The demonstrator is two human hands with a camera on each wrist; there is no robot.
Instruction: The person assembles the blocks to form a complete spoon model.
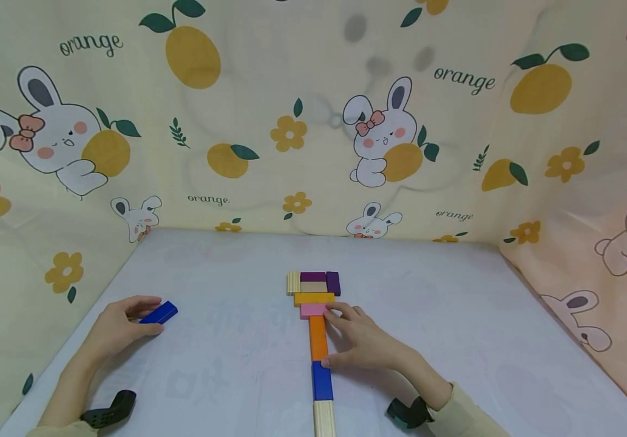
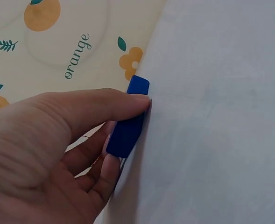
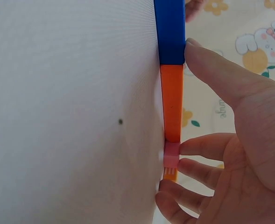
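At the left, my left hand pinches a loose blue block between thumb and fingers. In the left wrist view the thumb lies across this blue block. My right hand is beside a line of blocks, its thumb at the blue block of the line and its fingertips at the pink block. Between these two lies an orange block. The right wrist view shows the right hand with spread, slightly bent fingers touching the pink block.
Beyond the pink block lie a yellow-orange block and a cluster with a pale ridged block, a tan block and purple blocks. A pale ridged block ends the line nearest me. Patterned cloth walls the white table.
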